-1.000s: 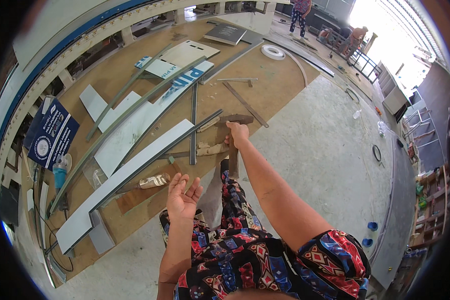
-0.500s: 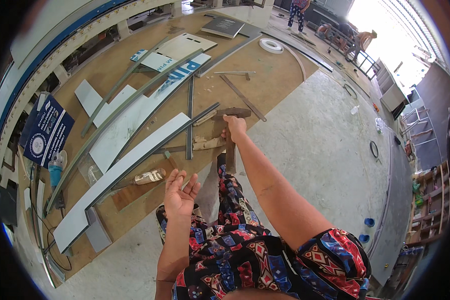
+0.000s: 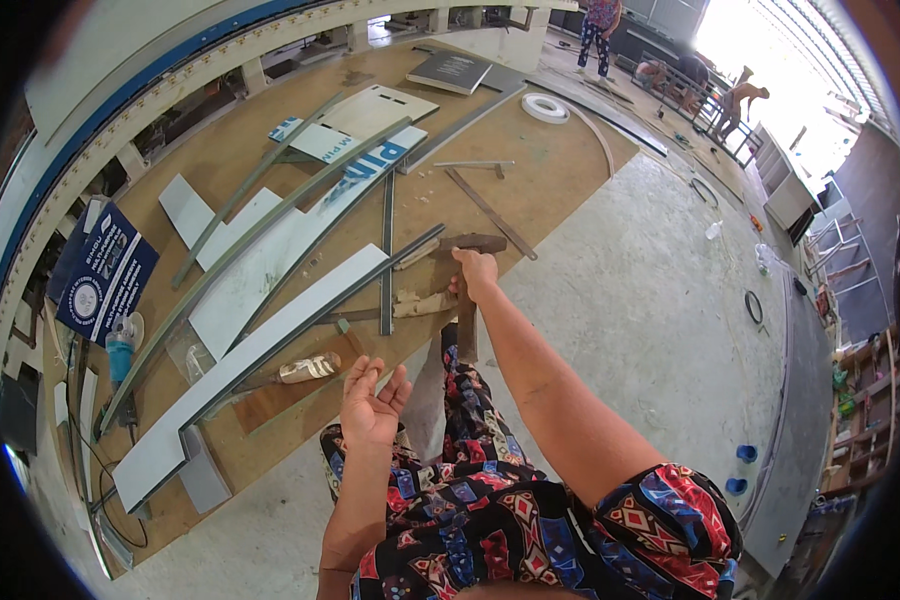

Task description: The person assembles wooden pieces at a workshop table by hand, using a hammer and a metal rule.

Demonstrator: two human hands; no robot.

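My right hand (image 3: 477,275) is closed around the handle of a hammer (image 3: 468,335), near its dark metal head. The handle hangs down past my leg. Lower and to the left, my left hand (image 3: 372,402) is turned palm up, empty, its fingers loosely bent and apart. Just left of it, a tool with a shiny, wrapped-looking grip (image 3: 310,368) lies by a brown wooden piece (image 3: 270,402). A long white panel strip with a dark edge (image 3: 280,325) runs diagonally across the brown board, its upper end close to the hammer head.
White and blue-printed panels (image 3: 240,300), a flat metal bar (image 3: 490,212), a white coil of edging (image 3: 545,108) and a black book (image 3: 448,72) lie on the board. A teal power tool (image 3: 120,355) stands by a dark blue box (image 3: 105,275) at left. People work at the far right.
The whole view has shifted slightly, so the board and its things sit a little lower and further right. My left fingers look slightly more curled; the right hand keeps its hold on the hammer.
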